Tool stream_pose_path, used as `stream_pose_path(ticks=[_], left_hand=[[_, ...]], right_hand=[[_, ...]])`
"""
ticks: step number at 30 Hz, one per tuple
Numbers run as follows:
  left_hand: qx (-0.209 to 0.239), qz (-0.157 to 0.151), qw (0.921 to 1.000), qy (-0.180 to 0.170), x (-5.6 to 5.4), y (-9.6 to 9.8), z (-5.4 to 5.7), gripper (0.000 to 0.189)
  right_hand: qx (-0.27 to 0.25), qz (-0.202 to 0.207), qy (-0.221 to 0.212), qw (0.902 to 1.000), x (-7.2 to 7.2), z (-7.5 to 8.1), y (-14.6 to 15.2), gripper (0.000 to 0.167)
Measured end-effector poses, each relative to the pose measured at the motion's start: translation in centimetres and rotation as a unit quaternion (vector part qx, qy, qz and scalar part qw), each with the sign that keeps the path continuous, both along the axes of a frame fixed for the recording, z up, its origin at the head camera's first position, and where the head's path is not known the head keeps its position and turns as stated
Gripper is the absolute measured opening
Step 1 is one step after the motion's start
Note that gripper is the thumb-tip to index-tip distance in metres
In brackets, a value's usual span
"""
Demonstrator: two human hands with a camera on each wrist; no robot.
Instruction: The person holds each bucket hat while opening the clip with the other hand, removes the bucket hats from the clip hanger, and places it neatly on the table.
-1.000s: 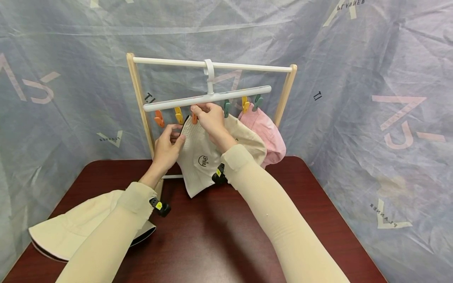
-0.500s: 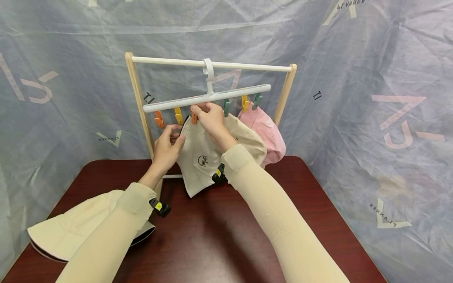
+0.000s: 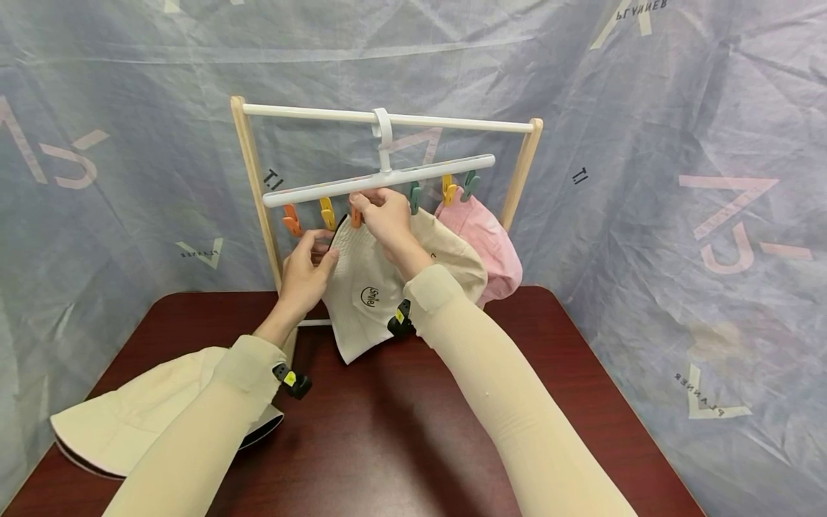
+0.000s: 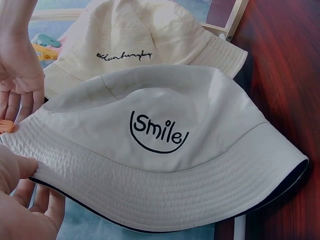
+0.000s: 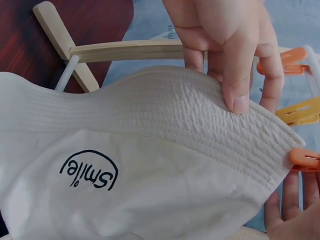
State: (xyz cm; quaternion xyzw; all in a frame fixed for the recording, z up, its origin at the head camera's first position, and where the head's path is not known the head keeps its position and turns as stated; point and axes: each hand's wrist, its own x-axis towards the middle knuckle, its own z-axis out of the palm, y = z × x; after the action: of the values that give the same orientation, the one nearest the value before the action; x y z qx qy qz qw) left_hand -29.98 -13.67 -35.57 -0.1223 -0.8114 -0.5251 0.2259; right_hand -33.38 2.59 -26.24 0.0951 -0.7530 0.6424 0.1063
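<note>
A white bucket hat (image 3: 352,309) with a dark underside and "Smile" lettering hangs below the white clip hanger (image 3: 323,190). My left hand (image 3: 306,271) pinches its brim, thumb on the outer face, as the right wrist view shows. At the brim's corner is an orange clothespin (image 3: 356,217), which my right hand (image 3: 390,224) holds between thumb and fingers just under the bar. In the right wrist view the orange clothespin (image 5: 304,159) overlaps the brim edge. Behind this hat hangs a cream bucket hat (image 4: 135,35) with black script.
A pink hat (image 3: 484,244) hangs at the hanger's right end. To the left, an orange clip (image 3: 292,221) and a yellow clip (image 3: 327,213) hold nothing. Another cream hat (image 3: 148,395) lies on the dark red table (image 3: 362,459), under my left forearm. A wooden rack (image 3: 520,172) supports the hanger.
Both hands keep their grip in the same places. The white hat's lower edge has shifted very slightly.
</note>
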Motion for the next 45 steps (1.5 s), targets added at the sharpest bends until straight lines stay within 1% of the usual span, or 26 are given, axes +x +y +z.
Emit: stream_pose_path(ticks=[7, 15, 19, 34, 39, 45], left_hand=[[-0.002, 0.002, 1.0, 0.001, 0.1, 0.1, -0.2, 0.034], [0.004, 0.006, 0.9999, 0.007, 0.3, 0.1, -1.0, 0.032], [0.006, 0.005, 0.9999, 0.007, 0.4, 0.1, -1.1, 0.032], [0.041, 0.0, 0.999, 0.02, 0.9, 0.1, -1.6, 0.031], [0.047, 0.003, 0.9987, 0.018, 1.1, 0.1, -1.9, 0.031], [0.055, 0.005, 0.9984, 0.013, 1.5, 0.2, -1.9, 0.031]], right_hand=[[0.003, -0.003, 0.004, 1.0, -0.1, -0.1, 0.1, 0.019], [0.001, 0.003, 0.005, 1.0, 0.0, -0.2, 0.2, 0.019], [0.004, 0.002, 0.001, 1.0, 0.0, -0.2, 0.2, 0.019], [0.0, 0.006, 0.003, 1.0, 0.1, -0.2, 0.1, 0.021], [0.004, 0.005, 0.0, 1.0, 0.0, -0.1, 0.1, 0.021], [0.004, 0.004, 0.004, 1.0, 0.0, -0.2, 0.1, 0.022]])
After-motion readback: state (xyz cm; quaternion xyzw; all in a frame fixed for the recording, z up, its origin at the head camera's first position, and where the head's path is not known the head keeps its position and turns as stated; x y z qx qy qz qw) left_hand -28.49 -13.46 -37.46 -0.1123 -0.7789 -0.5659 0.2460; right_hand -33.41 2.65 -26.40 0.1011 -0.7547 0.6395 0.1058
